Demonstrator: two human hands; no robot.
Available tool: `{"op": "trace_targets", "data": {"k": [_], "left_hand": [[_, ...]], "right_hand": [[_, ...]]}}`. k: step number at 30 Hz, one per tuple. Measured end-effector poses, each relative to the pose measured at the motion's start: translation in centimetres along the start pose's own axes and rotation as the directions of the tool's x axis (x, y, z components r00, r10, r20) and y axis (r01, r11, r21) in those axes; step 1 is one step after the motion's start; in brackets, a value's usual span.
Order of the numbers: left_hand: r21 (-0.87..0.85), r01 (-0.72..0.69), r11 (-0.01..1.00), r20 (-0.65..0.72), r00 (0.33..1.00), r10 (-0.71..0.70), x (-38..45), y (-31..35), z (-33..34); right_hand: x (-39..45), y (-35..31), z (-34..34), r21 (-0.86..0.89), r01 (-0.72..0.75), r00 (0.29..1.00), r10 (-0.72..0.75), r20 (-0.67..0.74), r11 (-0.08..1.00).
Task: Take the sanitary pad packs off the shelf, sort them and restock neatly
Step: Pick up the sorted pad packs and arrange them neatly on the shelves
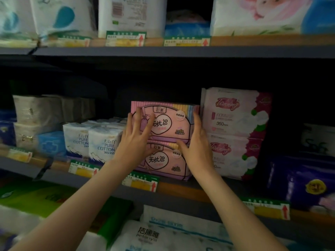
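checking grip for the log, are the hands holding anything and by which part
Nothing is gripped. The left hand and right hand lie open-fingered against the front and right side of the upper pink pack.

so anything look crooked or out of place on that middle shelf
Nothing stands out. The two pink sanitary pad packs sit stacked squarely between both hands, left hand and right hand, beside the upright white-and-magenta packs.
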State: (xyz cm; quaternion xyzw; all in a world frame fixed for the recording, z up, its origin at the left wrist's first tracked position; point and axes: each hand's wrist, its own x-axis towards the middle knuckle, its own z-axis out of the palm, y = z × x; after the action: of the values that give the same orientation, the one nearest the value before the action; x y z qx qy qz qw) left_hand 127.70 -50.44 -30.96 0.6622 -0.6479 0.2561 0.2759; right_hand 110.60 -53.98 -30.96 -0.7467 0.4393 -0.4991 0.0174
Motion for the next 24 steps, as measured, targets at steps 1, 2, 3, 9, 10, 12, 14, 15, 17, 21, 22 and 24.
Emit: {"op": "trace_targets", "data": {"k": [1, 2, 3, 9, 10, 12, 14, 15, 17, 21, 22, 24], "left_hand": [[0.004, 0.012, 1.000, -0.023, 1.000, -0.012, -0.4, -0.1, 0.2], [0.008, 0.023, 1.000, -0.052, 0.998, -0.023, -0.9, -0.2, 0.5], [0.008, 0.031, 0.999, -0.073, 0.997, -0.031, -1.5, -0.3, 0.6], [-0.059, -0.017, 0.998, 0.126, 0.992, 0.025, -3.9, 1.0, 0.8], [-0.050, -0.018, 0.999, 0.099, 0.995, 0.023, -4.0, 1.3, 0.5], [-0.042, -0.047, 0.998, 0.003, 0.999, 0.048, -3.7, 2.1, 0.1], [-0.080, -0.083, 0.993, -0.050, 0.996, 0.079, -3.2, 3.8, -0.3], [-0.081, -0.132, 0.988, -0.079, 0.989, 0.126, -2.6, 5.0, -0.4], [-0.090, -0.251, 0.964, -0.157, 0.959, 0.235, -1.5, 8.3, -0.5], [-0.308, -0.403, 0.862, -0.156, 0.915, 0.372, -0.6, 16.7, 0.1], [-0.360, -0.423, 0.832, -0.136, 0.906, 0.402, -0.6, 18.6, 0.4], [-0.462, -0.415, 0.784, -0.082, 0.900, 0.428, -0.6, 21.8, 1.0]], "right_hand": [[-0.2, -0.1, -0.2, 0.011, -0.006, 1.000, 0.006, 0.005, 1.000], [-0.4, -0.1, -0.5, 0.021, -0.010, 1.000, 0.010, 0.014, 1.000], [-0.7, -0.1, -0.6, 0.029, -0.014, 1.000, 0.014, 0.023, 0.999], [-1.1, -0.2, -0.8, 0.076, -0.080, 0.994, 0.073, 0.087, 0.994], [-1.3, -0.3, -1.4, 0.085, -0.085, 0.991, 0.075, 0.110, 0.993], [-1.6, 0.0, -3.3, 0.044, -0.067, 0.991, 0.061, 0.120, 0.997], [-2.2, 0.8, -6.1, -0.066, -0.019, 0.997, 0.024, 0.078, 0.998], [-2.3, 1.3, -7.6, -0.137, 0.008, 0.998, 0.000, 0.060, 0.991], [-2.5, 2.8, -11.1, -0.292, 0.041, 0.997, -0.019, 0.078, 0.956], [-2.1, 6.3, -19.0, -0.529, 0.010, 0.983, 0.089, 0.162, 0.849], [-2.2, 7.1, -21.0, -0.557, -0.006, 0.969, 0.142, 0.201, 0.831], [-2.6, 8.6, -24.3, -0.634, -0.042, 0.900, 0.304, 0.311, 0.772]]}}
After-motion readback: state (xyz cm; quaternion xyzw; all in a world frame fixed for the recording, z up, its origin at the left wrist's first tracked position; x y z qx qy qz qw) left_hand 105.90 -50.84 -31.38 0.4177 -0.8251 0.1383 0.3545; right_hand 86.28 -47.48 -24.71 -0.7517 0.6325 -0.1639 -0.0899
